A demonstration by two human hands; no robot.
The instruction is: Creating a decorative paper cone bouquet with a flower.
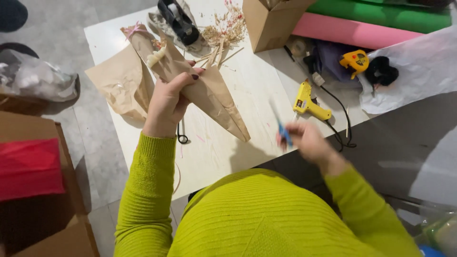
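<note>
My left hand [169, 102] grips a brown kraft-paper cone [209, 93] above the pale table [228, 143]; the cone's open end, holding dried flowers and tied with a pink ribbon [134, 29], points to the far left. My right hand [307, 139], blurred, is closed on a small blue-handled tool [284, 132] near the table's front edge, right of the cone's tip. A yellow glue gun [308, 102] lies just beyond that hand.
A second kraft-paper wrap [121, 83] lies left of the cone. Dried stems [223, 31], a cardboard box [269, 21], pink and green rolls [352, 31], a second yellow tool [354, 61] and white paper [419, 66] crowd the back. A red-filled carton [28, 166] stands on the floor at left.
</note>
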